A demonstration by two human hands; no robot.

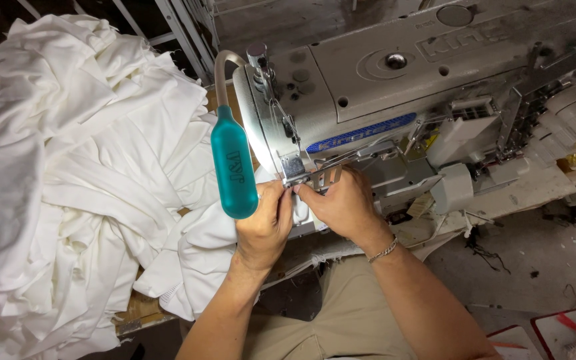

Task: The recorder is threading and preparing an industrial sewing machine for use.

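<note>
Where both hands pinch, white fabric [299, 212] under sewing machine [395, 87] foot.

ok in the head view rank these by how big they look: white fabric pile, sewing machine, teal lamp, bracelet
1. white fabric pile
2. sewing machine, close to the pile in spread and partly cut off by the frame, so these two are unsure
3. teal lamp
4. bracelet
</note>
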